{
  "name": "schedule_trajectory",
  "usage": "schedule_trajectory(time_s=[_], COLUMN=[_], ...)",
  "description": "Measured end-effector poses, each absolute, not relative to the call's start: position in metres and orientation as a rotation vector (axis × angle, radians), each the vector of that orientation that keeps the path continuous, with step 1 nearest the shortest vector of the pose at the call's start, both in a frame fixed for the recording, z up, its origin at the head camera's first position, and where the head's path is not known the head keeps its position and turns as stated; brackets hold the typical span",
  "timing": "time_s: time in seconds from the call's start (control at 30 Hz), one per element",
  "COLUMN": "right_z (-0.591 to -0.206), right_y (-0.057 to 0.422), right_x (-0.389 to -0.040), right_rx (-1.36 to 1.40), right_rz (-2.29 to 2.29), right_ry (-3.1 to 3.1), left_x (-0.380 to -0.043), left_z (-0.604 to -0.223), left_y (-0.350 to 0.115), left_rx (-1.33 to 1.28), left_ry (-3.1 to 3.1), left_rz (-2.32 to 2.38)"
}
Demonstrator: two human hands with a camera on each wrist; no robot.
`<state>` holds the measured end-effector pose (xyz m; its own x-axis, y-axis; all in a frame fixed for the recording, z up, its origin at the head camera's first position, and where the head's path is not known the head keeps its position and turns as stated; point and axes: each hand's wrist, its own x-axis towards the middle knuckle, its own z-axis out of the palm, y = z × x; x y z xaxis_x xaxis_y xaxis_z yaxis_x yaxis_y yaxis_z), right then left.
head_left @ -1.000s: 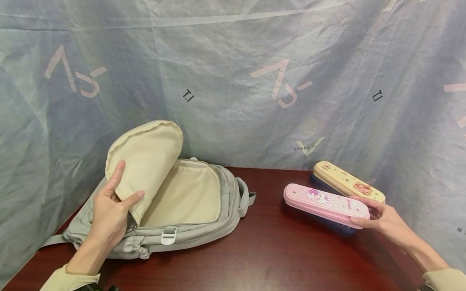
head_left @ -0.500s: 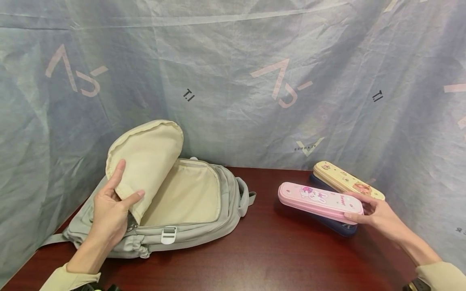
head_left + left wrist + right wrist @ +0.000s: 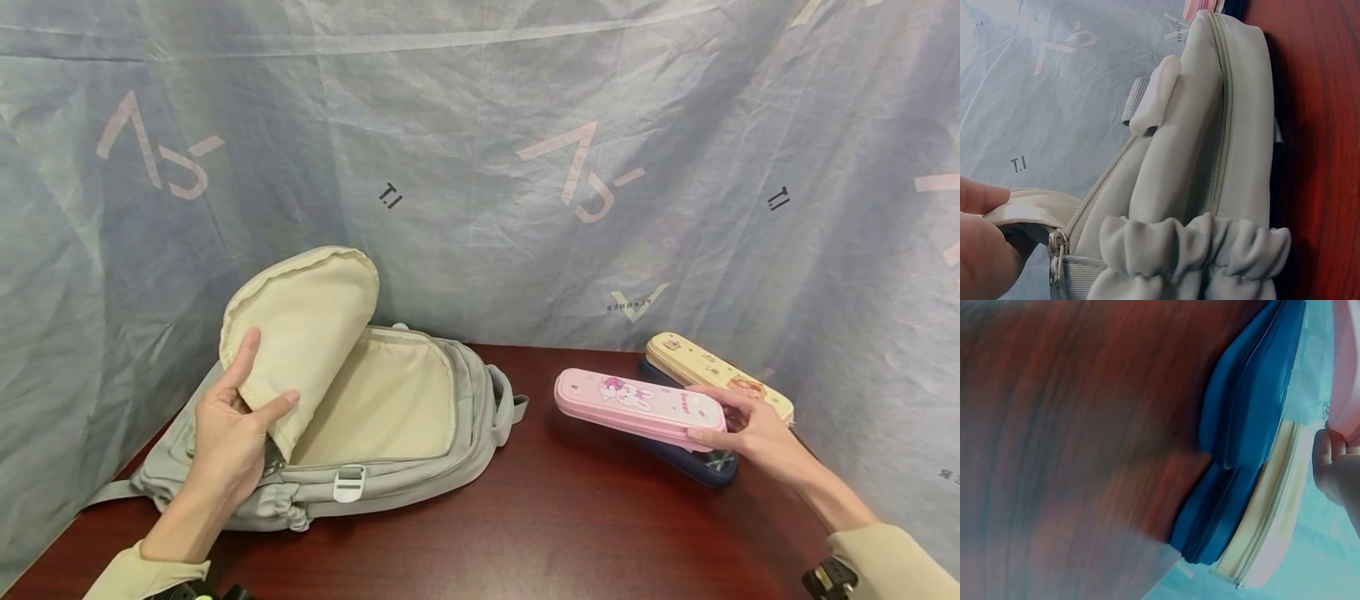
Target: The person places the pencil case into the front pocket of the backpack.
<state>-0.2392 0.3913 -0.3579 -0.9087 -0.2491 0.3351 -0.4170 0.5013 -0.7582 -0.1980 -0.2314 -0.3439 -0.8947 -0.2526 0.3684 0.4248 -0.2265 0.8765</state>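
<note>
The pale grey-green fabric backpack (image 3: 416, 481) was found lying on the dark red wood-grain table (image 3: 525, 542), its main compartment open. Its cream-lined fabric flap (image 3: 322, 304) was held raised by the left hand (image 3: 228, 446), index finger and thumb laid on the lining and the fabric pinched; the remaining fingers were hidden.

To the right of the backpack, well apart from its opening, the pink oblong rabbit-print hard case (image 3: 637, 408) was gripped at its far end by the right hand (image 3: 753, 429), thumb on the near side and fingers over the other. A gap below it was noted in the right wrist view.

The step in hand was judged to be the holding of the pink case aloft while the backpack was held open. The next move was judged to call for a firm, level grip on the case and a flap held clear of the opening.

Count: one backpack, one flap, four cases. Of the cases, one was pink; one was the yellow oblong cartoon-print hard case (image 3: 701, 371), further right of the backpack; two were navy oblong cases, one beneath the yellow case (image 3: 1210, 519) and one nearer the backpack (image 3: 1250, 394).
</note>
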Motion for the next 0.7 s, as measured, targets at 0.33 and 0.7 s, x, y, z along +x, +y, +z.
schedule_trajectory(time_s=[0.33, 0.7], right_z=[-0.349, -0.339], right_y=[0.371, 0.340], right_x=[-0.247, -0.254], right_rx=[0.523, 0.420], right_rz=[1.371, 1.599], right_ry=[-2.616, -2.666], left_x=[-0.199, -0.199], left_z=[-0.344, -0.344], left_y=[-0.231, -0.231], left_rx=[-0.209, -0.197], left_ry=[-1.599, -1.590], left_rz=[-2.169, -2.174])
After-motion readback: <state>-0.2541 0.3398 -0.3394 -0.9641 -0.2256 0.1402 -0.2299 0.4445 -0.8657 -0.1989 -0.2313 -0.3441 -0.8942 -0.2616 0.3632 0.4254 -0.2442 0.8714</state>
